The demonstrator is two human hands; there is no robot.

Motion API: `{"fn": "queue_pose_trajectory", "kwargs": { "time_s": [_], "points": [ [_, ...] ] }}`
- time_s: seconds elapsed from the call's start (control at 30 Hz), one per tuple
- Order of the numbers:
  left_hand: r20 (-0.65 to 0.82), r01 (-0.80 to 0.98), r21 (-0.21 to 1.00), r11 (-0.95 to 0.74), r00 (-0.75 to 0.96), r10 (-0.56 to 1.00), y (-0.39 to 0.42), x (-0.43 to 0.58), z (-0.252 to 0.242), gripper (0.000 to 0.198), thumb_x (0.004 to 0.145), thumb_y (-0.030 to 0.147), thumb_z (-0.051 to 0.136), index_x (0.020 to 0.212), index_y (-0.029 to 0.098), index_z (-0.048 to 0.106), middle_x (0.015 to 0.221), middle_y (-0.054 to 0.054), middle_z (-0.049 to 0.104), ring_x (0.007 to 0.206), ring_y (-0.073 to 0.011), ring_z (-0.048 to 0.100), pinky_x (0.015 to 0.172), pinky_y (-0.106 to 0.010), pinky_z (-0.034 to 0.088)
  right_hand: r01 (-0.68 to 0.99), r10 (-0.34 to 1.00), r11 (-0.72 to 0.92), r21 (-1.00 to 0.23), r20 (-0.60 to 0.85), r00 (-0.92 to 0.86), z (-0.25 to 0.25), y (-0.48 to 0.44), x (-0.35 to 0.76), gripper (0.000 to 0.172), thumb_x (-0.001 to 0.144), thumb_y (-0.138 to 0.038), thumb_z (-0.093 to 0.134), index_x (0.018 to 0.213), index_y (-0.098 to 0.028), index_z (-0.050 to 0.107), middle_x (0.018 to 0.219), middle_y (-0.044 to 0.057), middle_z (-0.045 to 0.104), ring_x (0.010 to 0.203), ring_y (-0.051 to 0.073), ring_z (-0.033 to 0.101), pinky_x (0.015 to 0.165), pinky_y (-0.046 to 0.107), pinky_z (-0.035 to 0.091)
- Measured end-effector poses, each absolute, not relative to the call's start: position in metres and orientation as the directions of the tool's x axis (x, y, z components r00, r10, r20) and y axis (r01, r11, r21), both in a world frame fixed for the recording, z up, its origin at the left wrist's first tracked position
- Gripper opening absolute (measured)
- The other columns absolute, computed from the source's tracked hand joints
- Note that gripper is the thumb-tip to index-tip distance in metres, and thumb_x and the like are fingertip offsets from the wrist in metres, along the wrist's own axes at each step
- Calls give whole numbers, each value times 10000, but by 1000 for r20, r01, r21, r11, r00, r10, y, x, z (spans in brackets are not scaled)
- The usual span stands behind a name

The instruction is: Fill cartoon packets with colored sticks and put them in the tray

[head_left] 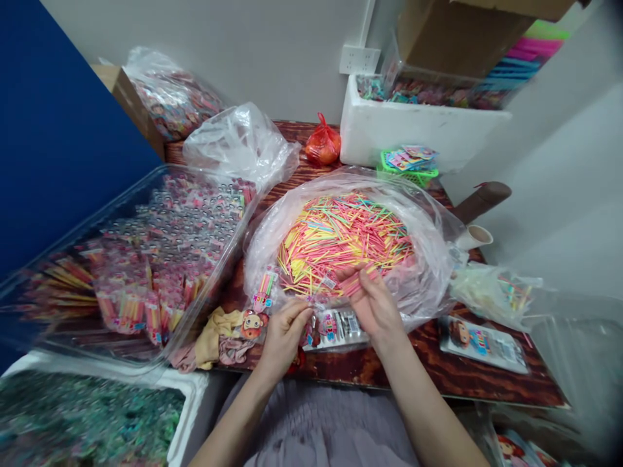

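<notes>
In the head view my left hand (287, 332) is closed in a pinch at the edge of a printed plastic packet (316, 324); the fingers partly hide it. My right hand (376, 305) curls around a few thin pink sticks (351, 283). Both hands are at the near rim of a large clear plastic bag (428, 253), which is rolled open around a heap of thin pink, yellow, green and blue sticks (345, 237). Flat printed packets (343, 327) lie just below, between the hands. A filled packet (264, 290) rests on the bag's left rim.
A clear tray (228, 250) of filled packets stands left, with crumpled cloth (217, 334) near its corner. More packets (481, 344) lie right, by a small bag (491, 295) and a paper cup (476, 237). Behind are a red bag (323, 143), green basket (413, 175) and foam box (418, 130).
</notes>
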State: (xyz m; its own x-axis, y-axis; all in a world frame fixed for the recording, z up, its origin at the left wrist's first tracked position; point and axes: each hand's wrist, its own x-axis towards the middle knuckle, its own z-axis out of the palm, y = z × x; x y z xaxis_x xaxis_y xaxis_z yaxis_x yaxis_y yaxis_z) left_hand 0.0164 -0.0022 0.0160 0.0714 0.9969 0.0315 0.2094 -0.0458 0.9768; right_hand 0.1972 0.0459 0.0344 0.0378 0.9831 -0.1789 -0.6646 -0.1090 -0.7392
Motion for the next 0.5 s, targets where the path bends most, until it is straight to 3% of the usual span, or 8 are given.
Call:
{"fn": "queue_pose_trajectory", "kwargs": {
  "time_s": [0.1, 0.2, 0.5],
  "points": [
    [30, 189, 981, -46, 92, 995, -3, 17, 15, 236, 921, 314, 530, 783, 170, 655, 807, -24, 609, 778, -149, 566, 737, -250, 438, -760, 973, -201, -618, -213, -85, 53, 57, 183, 114, 771, -283, 757, 825, -250, 662, 880, -4, 746, 997, 213, 688, 970, 420, 507],
    [31, 164, 985, -45, 88, 996, -3, 16, 17, 222, 915, 309, 541, 792, 168, 662, 806, -21, 604, 786, -147, 564, 748, -247, 439, -769, 961, -261, -583, -228, -154, 60, 58, 170, 114, 763, -281, 763, 821, -252, 669, 894, 1, 752, 1047, 223, 675, 984, 434, 501],
    [-29, 146, 989, 21, 57, 998, -3, 14, 17, 236, 903, 307, 542, 759, 160, 658, 740, -14, 577, 719, -142, 531, 679, -239, 426, -573, 955, -289, -767, -269, -122, 54, 36, 163, 155, 754, -344, 747, 812, -214, 684, 818, 40, 749, 945, 246, 686, 964, 423, 475]
  ]
}}
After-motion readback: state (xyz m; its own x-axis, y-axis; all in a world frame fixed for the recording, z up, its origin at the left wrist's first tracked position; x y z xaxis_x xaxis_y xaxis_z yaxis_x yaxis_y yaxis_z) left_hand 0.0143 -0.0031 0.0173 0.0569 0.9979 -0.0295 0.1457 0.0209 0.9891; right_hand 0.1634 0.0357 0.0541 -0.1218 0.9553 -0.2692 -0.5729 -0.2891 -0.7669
